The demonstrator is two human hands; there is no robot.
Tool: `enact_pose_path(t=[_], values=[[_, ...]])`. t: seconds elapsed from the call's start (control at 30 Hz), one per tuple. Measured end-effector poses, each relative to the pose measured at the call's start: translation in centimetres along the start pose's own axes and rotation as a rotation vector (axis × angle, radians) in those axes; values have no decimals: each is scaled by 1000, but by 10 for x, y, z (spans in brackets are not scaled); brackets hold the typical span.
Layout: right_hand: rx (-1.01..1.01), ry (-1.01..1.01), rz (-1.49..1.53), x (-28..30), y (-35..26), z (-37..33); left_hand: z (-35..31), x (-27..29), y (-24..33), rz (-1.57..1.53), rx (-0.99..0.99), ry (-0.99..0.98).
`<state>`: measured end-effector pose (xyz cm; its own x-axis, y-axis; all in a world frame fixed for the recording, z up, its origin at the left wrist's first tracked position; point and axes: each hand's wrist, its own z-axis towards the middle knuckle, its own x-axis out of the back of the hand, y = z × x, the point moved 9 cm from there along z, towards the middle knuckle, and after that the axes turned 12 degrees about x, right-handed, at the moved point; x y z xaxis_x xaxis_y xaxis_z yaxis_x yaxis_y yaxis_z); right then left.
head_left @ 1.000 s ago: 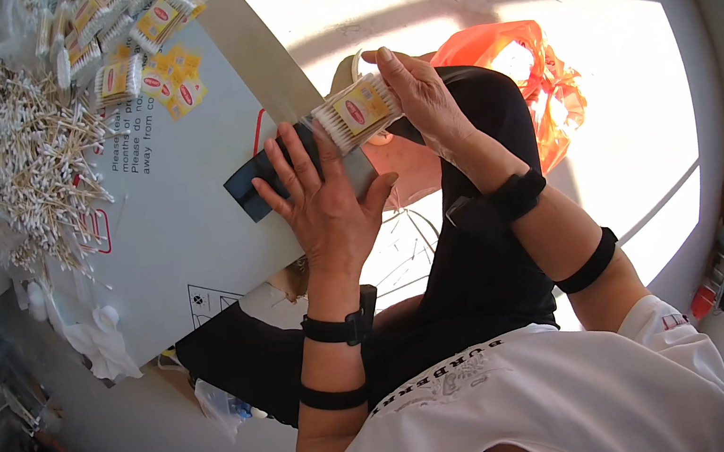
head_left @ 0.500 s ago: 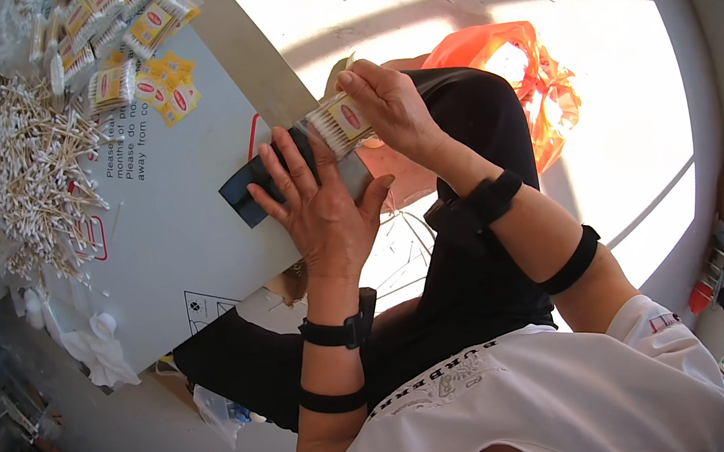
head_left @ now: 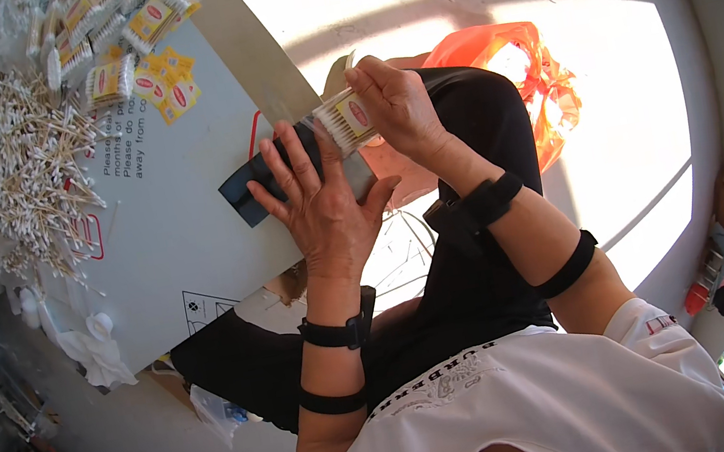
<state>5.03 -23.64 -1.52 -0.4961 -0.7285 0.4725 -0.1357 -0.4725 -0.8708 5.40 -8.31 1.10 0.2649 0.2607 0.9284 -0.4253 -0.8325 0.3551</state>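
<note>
My right hand [head_left: 399, 105] grips a small clear packet of cotton swabs [head_left: 343, 124] with a yellow and red label, its white tips toward my left hand. My left hand [head_left: 319, 200] lies with fingers spread on a dark flat strip [head_left: 249, 194] at the table's edge. The packet's near end meets the strip beside my left fingertips; whether they touch it I cannot tell. A big heap of loose cotton swabs [head_left: 23, 173] lies on the left of the grey table [head_left: 185, 198]. Filled swab packets [head_left: 108, 82] are piled at the far left.
Loose yellow label cards [head_left: 172, 90] lie beside the filled packets. Crumpled white plastic [head_left: 95, 347] hangs at the table's near left corner. An orange plastic bag [head_left: 541, 91] stands on the sunlit floor beyond my right knee [head_left: 477, 111].
My right hand has shifted slightly to the right with the swab packet, away from my left fingers. My left hand stays almost in place on the dark strip.
</note>
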Motion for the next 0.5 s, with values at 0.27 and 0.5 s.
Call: enact_pose_path(t=[0.27,0.5], values=[[8,83,54,16,11,4,1,-3,2,48,-42,-11],[-201,146,322,50,39,7,6,27,-4,-226,-139,188]])
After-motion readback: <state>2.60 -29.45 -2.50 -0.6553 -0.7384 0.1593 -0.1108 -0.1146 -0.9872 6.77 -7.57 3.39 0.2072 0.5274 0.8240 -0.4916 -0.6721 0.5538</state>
